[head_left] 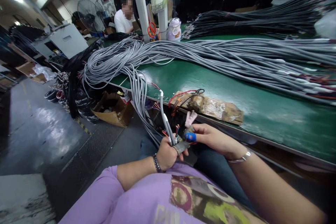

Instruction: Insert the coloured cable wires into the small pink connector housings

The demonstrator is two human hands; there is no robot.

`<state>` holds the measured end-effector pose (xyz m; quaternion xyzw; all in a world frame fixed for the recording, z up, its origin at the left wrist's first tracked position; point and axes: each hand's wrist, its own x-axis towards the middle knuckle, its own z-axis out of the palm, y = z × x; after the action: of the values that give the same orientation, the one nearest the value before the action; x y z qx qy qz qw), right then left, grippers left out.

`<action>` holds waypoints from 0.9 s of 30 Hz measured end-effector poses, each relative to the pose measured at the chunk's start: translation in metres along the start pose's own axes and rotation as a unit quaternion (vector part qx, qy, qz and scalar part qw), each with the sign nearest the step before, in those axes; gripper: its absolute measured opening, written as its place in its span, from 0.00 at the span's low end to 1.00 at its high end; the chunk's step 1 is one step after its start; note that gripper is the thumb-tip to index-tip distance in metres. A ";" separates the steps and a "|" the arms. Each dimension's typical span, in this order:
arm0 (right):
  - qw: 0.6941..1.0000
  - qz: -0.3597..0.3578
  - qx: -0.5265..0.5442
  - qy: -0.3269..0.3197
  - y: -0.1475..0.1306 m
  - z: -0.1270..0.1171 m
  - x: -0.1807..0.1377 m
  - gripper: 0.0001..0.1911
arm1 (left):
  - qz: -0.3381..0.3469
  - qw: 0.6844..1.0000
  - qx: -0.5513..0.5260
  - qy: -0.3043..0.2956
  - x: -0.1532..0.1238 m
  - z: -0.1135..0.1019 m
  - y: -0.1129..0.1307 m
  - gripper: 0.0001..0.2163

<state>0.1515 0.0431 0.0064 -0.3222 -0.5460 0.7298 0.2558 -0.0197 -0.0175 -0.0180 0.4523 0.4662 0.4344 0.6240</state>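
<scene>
Gripping grey cable (166, 122) in left hand (166, 154), right hand (210, 138) alongside

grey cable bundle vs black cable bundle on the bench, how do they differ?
The grey cable bundle lies nearer and spills over the green bench edge toward the left hand; the black cable bundle lies further back, wholly on the bench. Grey curves and droops; black runs straighter. Both are long, loose bundles lying across the bench.

hands: 2, left (168, 154) + right (210, 136)
fans: 2 (90, 15)
co-workers: 1 (123, 17)
cardboard boxes on floor: 1 (112, 108)
scissors: 1 pr (151, 29)
grey cables (210, 56): too many to count
</scene>
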 end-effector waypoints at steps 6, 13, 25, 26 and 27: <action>0.999 -0.012 -0.052 0.005 -0.006 0.015 0.003 0.16 | -0.089 0.993 0.047 -0.068 0.000 -0.001 0.011 0.18; 0.996 -0.028 0.006 0.090 0.011 0.006 -0.007 0.19 | -0.094 0.995 -0.023 -0.009 0.005 -0.004 0.008 0.19; 0.982 -0.075 0.042 0.169 0.026 0.043 -0.009 0.15 | -0.094 0.994 -0.018 -0.046 0.009 -0.007 0.000 0.22; 0.985 -0.070 0.026 0.153 0.024 0.042 -0.008 0.15 | -0.101 0.993 -0.011 -0.063 0.009 -0.008 0.000 0.22; 0.988 -0.067 0.013 0.137 0.021 0.041 -0.007 0.14 | -0.104 0.992 -0.006 -0.074 0.008 -0.010 0.001 0.22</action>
<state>0.1244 0.0062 -0.0048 -0.3785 -0.5167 0.6672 0.3804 -0.0275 -0.0081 -0.0204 0.4290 0.4603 0.3352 0.7012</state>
